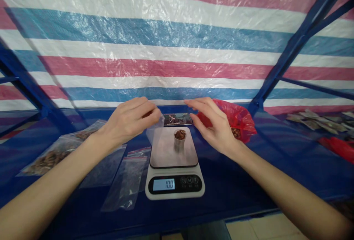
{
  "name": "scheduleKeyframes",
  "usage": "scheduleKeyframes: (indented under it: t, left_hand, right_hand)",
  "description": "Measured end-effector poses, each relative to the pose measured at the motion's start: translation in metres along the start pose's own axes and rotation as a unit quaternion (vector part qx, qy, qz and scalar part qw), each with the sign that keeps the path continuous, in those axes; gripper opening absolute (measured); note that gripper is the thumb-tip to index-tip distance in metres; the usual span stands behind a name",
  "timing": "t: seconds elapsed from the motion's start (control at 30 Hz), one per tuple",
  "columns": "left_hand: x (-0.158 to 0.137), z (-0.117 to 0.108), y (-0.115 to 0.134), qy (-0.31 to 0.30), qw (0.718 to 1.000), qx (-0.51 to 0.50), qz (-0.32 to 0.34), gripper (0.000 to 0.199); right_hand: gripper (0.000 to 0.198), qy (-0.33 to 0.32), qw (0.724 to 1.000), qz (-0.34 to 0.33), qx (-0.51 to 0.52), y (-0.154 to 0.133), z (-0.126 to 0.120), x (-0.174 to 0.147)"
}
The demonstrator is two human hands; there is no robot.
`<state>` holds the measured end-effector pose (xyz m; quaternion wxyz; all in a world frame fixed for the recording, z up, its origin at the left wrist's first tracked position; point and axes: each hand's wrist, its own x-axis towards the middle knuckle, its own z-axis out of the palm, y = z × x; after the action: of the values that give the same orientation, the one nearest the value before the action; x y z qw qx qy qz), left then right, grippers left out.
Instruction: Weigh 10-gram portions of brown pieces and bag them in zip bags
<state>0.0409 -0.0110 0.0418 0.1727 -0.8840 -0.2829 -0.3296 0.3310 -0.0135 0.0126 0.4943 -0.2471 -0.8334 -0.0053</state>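
Note:
My left hand (pixel 135 116) is closed on a small clear plastic bag (pixel 155 131), which hangs from the fingers beside the scale's left edge. My right hand (pixel 211 122) has its fingers apart and holds nothing, above and right of the scale. A white digital scale (pixel 175 192) stands between both forearms, its display reading 10.0. On its metal plate sits a small metal cup (pixel 179 144), heaped with brown pieces (pixel 180 134). Behind the plate lies a phone-like dark screen (pixel 177 119) showing a picture.
Flat clear zip bags (pixel 125 181) lie left of the scale, near a larger bag of brown pieces (pixel 49 160). A red plastic bag (pixel 245 122) with brown pieces is behind my right hand. Blue metal posts (pixel 290 48) flank the shelf; small packets (pixel 318 122) lie far right.

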Motion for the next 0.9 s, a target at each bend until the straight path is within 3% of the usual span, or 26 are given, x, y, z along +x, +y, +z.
scheduleKeyframes:
  t: [0.07, 0.13, 0.23, 0.47, 0.53, 0.67, 0.8, 0.9]
  left_hand:
    - [0.023, 0.002, 0.001, -0.013, 0.997, 0.038, 0.073, 0.027]
    - [0.041, 0.006, 0.001, 0.021, 0.995, 0.035, 0.090, 0.032]
    - [0.057, 0.013, 0.002, 0.082, 0.995, -0.014, 0.055, 0.032]
    - [0.077, 0.020, -0.010, 0.137, 0.982, -0.128, -0.007, 0.018]
    - [0.088, 0.016, -0.023, 0.108, 0.979, -0.168, -0.027, 0.015]
    - [0.105, 0.003, -0.054, -0.025, 0.966, -0.238, -0.093, 0.008]
    - [0.105, 0.002, -0.069, -0.039, 0.952, -0.280, -0.115, 0.010]
    - [0.097, 0.006, -0.066, -0.072, 0.937, -0.323, -0.112, 0.016]
  right_hand:
    - [0.047, 0.006, 1.000, -0.029, -0.004, 0.002, -0.002, 0.015]
    - [0.043, -0.010, 0.998, -0.060, 0.003, 0.005, -0.001, 0.034]
    - [0.034, -0.029, 0.996, -0.078, 0.033, 0.012, 0.007, 0.058]
    - [0.028, 0.012, 0.999, 0.005, 0.035, 0.028, 0.029, 0.085]
    - [0.027, 0.021, 0.999, 0.005, 0.030, 0.034, 0.028, 0.094]
    - [0.026, -0.027, 0.999, -0.001, 0.043, 0.043, 0.016, 0.118]
    - [0.022, -0.134, 0.990, -0.023, 0.032, 0.038, 0.006, 0.130]
    - [0.016, -0.167, 0.985, -0.041, -0.016, 0.034, 0.006, 0.126]
